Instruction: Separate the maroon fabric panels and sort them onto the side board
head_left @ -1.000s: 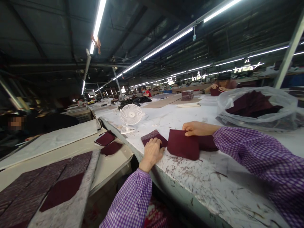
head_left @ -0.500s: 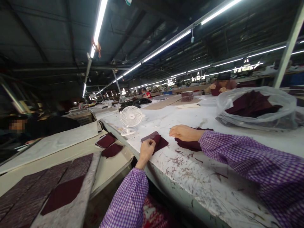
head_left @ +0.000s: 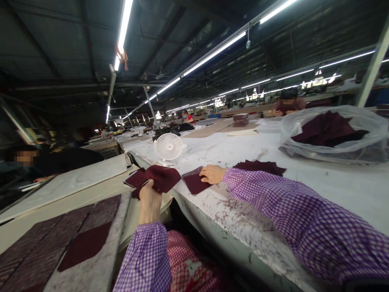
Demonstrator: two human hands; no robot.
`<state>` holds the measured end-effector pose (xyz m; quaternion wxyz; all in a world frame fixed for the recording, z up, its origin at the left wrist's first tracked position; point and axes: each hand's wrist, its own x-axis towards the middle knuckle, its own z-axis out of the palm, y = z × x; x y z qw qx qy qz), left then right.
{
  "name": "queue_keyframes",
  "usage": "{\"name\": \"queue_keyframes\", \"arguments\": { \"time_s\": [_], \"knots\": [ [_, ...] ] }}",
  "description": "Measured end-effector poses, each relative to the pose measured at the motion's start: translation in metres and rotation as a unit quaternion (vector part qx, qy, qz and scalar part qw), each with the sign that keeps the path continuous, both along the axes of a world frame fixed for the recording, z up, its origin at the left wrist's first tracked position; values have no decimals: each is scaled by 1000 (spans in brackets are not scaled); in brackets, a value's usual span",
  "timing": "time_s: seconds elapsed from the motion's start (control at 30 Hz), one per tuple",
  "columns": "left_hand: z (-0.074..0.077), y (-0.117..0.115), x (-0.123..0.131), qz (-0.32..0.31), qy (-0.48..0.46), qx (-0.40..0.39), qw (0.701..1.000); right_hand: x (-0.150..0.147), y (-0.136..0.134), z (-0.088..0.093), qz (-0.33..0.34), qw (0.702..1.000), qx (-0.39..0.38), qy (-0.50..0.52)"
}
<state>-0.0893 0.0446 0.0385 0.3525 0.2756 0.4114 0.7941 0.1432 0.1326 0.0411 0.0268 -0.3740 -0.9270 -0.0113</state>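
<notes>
My left hand (head_left: 149,199) is closed on a maroon fabric piece (head_left: 164,177) and holds it in the air over the gap between the white table (head_left: 252,211) and the lower beige table (head_left: 91,190). My right hand (head_left: 212,174) lies with its fingers flat on another maroon piece (head_left: 194,183) near the white table's left edge. A small stack of maroon pieces (head_left: 259,166) sits just behind my right forearm. Both sleeves are purple check.
A small white fan (head_left: 168,147) stands behind the pieces. A clear plastic bag of maroon fabric (head_left: 331,134) sits at the right. Two maroon pieces (head_left: 135,178) and rows of laid-out pieces (head_left: 45,247) lie on the beige table. Other people work in the background.
My left hand has lifted a maroon piece off the white table and carried it left over the beige table. My right hand has moved left from the stack onto the piece at the edge.
</notes>
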Motion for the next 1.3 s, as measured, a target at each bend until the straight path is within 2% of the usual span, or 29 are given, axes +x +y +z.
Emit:
{"name": "queue_keyframes", "arguments": {
  "time_s": [0.1,0.17,0.27,0.3,0.33,0.37,0.43,0.47,0.53,0.67,0.73,0.83,0.9,0.97,1.03,1.17,1.23,1.3],
  "knots": [
    [9,-18,4,44,-27,4,999,1,0,4,-5,1000,-21,18],
    [11,-29,20,36,2,-9,999,4,-3,9,-2,998,-38,41],
    [5,-45,51,-49,103,-54,992,17,-15,22,-3,995,-65,79],
    [1,-50,62,-89,146,-74,982,23,-22,26,-13,989,-106,101],
    [-3,-54,73,-124,197,-88,969,31,-30,30,-27,978,-165,127],
    [-7,-59,84,-155,250,-95,951,39,-38,33,-49,952,-252,165],
    [-14,-68,104,-190,351,-81,913,56,-55,36,-91,878,-405,236],
    [-17,-74,113,-203,392,-72,894,65,-63,36,-108,849,-447,261],
    [-20,-86,129,-221,456,-53,860,79,-77,35,-126,828,-468,282],
    [-18,-108,147,-266,514,-20,815,97,-91,23,-92,851,-437,277],
    [-14,-110,147,-277,519,-9,809,102,-92,16,-63,861,-424,274],
    [-8,-94,138,-190,554,12,810,107,-91,8,-38,862,-419,282],
    [-5,-75,132,-136,599,10,789,110,-91,8,-32,856,-425,293],
    [-4,-56,131,-138,635,-17,760,112,-93,12,-35,851,-434,294],
    [-3,-42,136,-170,656,-57,734,114,-95,18,-43,848,-444,285],
    [-8,-26,151,-202,681,-94,698,122,-96,24,-62,854,-448,256],
    [-12,-24,157,-188,696,-88,688,127,-93,24,-64,868,-436,228],
    [-15,-25,159,-178,713,-75,674,131,-89,25,-58,904,-380,188]
  ]
}}
